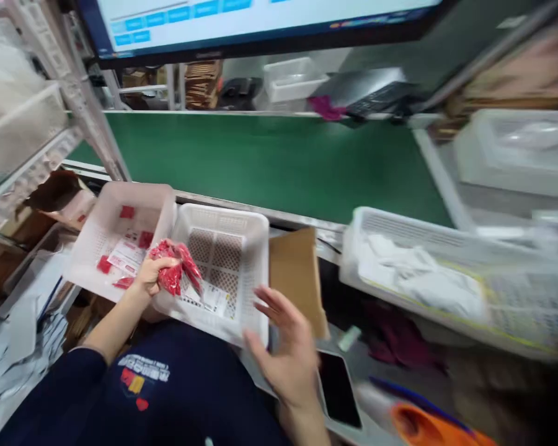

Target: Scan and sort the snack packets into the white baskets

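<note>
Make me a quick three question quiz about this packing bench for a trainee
1. What does the left hand grip?
2. True or false: the right hand holds the cardboard piece.
3. Over which container is the bundle of red packets held: A) the white basket, B) the green conveyor belt?

Key: 1. A bundle of red packets. 2. False, it is open and holds nothing. 3. A.

Right side blurred — monitor (pixel 260 25) cropped (top).
</note>
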{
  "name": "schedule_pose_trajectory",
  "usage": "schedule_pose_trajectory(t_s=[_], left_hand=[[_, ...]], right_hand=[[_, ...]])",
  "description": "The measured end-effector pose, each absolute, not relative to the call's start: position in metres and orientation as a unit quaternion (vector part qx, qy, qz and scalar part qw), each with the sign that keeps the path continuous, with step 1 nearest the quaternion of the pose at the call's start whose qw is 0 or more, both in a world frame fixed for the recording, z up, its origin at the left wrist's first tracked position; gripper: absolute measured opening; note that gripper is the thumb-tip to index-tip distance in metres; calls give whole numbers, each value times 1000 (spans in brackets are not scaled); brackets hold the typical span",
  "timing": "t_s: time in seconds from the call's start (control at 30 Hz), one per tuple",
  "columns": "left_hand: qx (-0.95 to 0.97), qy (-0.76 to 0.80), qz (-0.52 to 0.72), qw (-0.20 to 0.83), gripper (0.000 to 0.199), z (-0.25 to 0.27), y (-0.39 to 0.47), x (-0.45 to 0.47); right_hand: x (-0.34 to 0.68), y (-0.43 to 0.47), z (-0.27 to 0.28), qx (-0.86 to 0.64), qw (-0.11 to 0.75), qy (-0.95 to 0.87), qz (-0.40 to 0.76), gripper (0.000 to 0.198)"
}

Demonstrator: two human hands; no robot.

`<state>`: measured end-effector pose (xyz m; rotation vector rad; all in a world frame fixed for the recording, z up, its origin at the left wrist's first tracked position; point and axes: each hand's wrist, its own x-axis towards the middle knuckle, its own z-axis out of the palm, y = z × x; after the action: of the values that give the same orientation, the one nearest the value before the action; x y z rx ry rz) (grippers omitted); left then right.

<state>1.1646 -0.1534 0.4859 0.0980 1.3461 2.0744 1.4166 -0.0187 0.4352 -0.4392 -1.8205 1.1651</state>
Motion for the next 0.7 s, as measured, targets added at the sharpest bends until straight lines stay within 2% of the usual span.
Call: schedule_pose_trajectory(t_s=[0.03, 0.07, 0.2, 0.47, 0.7], left_hand=[[43, 516, 784, 343, 59, 482, -145, 1176], [49, 517, 779, 352, 59, 478, -140, 1184], [58, 526, 769, 359, 58, 469, -136, 1197], [23, 521, 771, 365, 60, 469, -143, 1202], [86, 522, 774, 349, 56, 485, -142, 1203]], right_hand=[[1398, -23, 445, -147, 395, -761, 493, 80], [1380, -25, 451, -135, 357, -769, 512, 79], [1344, -21, 454, -141, 294, -753, 572, 42], [1340, -15, 431, -197, 323, -708, 596, 34], [1343, -4, 474, -160, 356, -749, 535, 24]])
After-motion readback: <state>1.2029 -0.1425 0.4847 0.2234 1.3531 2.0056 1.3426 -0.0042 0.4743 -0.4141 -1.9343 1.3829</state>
